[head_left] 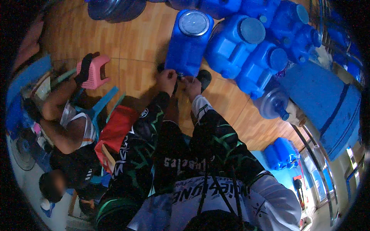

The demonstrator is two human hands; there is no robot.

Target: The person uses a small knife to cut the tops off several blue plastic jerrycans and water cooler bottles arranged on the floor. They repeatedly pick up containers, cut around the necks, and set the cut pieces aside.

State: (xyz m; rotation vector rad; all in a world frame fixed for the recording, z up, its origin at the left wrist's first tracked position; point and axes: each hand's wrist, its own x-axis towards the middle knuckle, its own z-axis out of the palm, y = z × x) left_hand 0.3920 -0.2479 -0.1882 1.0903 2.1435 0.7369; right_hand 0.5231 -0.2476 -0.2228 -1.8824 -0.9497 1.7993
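Note:
A blue rectangular water jug [185,46] with a round, pale grey-blue lid [193,22] stands on the floor in front of me. Both of my hands meet at its near lower end. My left hand [167,81] is closed, fingertips against a small dark piece [180,76] at the jug's base. From the other side my right hand [191,87] pinches close to that same spot. The fingers cover most of what they grip, so its kind cannot be made out.
Several blue jugs [235,46] crowd the right and far side. A round clear-blue bottle [271,101] lies near a large blue drum [314,104]. At left a seated person in a dark glove [85,68] touches a pink plastic stool [95,72]. A red bag [119,129] is beside me.

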